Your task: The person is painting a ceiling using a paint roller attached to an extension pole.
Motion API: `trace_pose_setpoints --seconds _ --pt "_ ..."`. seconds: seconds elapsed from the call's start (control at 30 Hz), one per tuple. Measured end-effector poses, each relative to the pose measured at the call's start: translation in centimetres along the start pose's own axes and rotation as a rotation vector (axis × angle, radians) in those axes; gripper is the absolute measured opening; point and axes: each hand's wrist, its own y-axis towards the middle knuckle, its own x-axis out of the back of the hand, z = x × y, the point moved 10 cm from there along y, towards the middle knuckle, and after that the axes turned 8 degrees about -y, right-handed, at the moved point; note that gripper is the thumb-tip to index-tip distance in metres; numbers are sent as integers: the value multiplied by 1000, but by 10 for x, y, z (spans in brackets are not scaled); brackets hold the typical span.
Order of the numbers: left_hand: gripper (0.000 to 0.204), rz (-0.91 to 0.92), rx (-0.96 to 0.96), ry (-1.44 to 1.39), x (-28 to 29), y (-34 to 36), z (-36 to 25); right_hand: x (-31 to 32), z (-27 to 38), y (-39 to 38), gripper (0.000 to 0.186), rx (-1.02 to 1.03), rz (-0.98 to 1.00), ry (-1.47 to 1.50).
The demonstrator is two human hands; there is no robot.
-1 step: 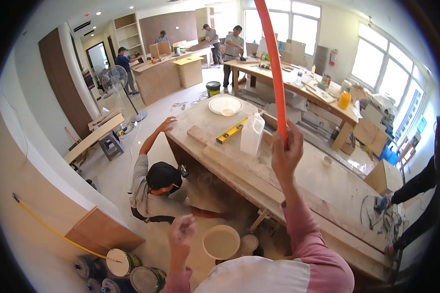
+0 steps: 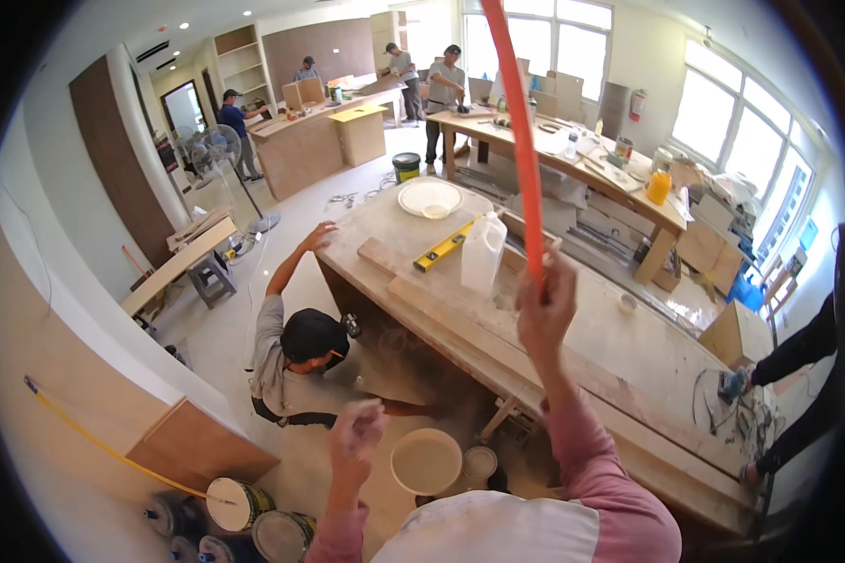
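Observation:
Raised in front of me, my right hand is closed around the lower end of a long orange-red strip, which runs up past the top edge of the view. My left hand is held lower, with its fingers curled in; whatever may be in them is hidden. Between my hands and beyond stretches a dusty wooden workbench. On it stand a translucent plastic jug, a yellow spirit level and a round white lid. Below my left hand a pale bucket sits on the floor.
A person in a black cap crouches left of the bench, one hand on its corner. Another person's legs show at the far right beside a power tool. Paint buckets stand lower left. Other people work at tables farther back.
My right hand has come down slightly and to the left with the orange-red strip, whose upper part now leans and bends a little differently. My left hand has risen a little.

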Motion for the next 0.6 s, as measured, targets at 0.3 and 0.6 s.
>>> trace_pose_setpoints --seconds 0.3,0.6 --pt "74 385 -328 -290 -152 57 -111 53 -7 -203 21 -54 277 -383" --pt "51 355 -246 -239 -169 -54 -121 169 -11 -322 24 -138 289 -370"
